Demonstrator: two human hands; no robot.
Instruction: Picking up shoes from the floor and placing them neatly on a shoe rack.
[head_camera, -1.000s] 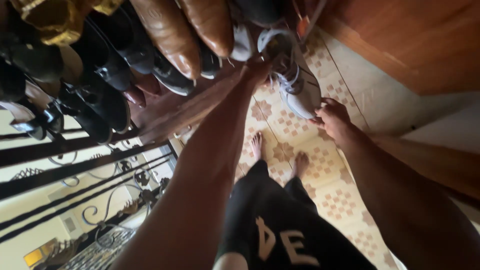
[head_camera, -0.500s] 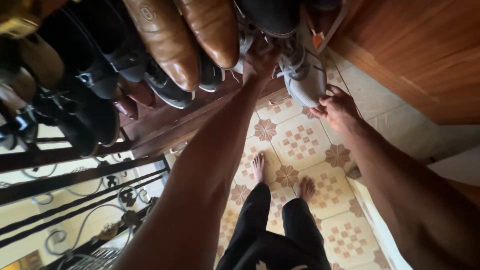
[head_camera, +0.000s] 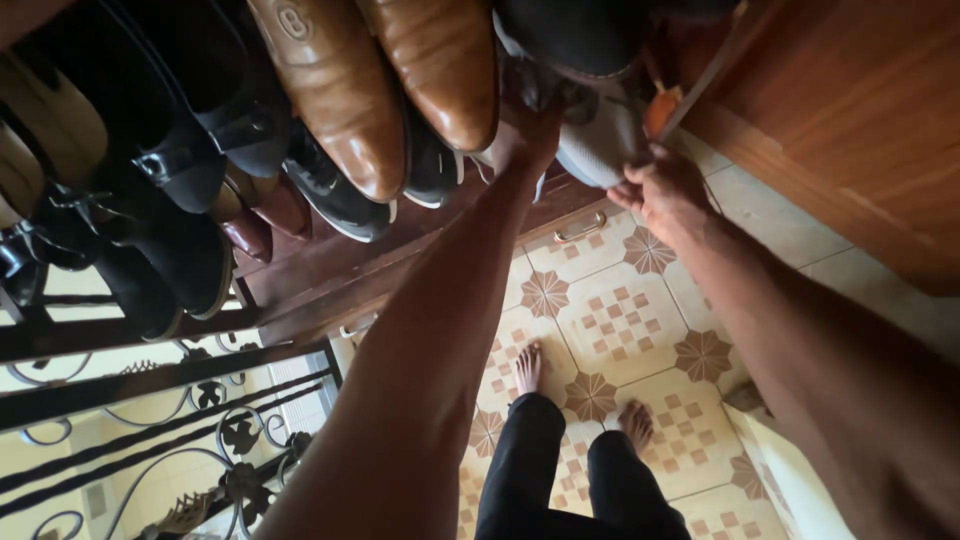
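Note:
I look down past a wooden shoe rack (head_camera: 330, 270) to my bare feet on patterned tiles. My left hand (head_camera: 525, 135) reaches up under the rack's shoes and grips the near side of a grey-and-white sneaker (head_camera: 600, 130). My right hand (head_camera: 665, 190) holds the same sneaker from its right side, fingers curled at its sole. Two tan leather shoes (head_camera: 390, 80) sit just left of the sneaker, their toes pointing at me. Part of the sneaker is hidden behind a dark shoe (head_camera: 570, 35) above it.
Several black shoes (head_camera: 150, 150) and a dark sneaker with a white sole (head_camera: 335, 195) fill the rack's left side. A wooden door or cabinet panel (head_camera: 860, 110) stands at the right. A black wrought-iron railing (head_camera: 150, 420) runs along the lower left.
The view has risen closer to the rack. Both hands moved up with the grey sneaker, from beside the floor tiles to the level of the shelved shoes.

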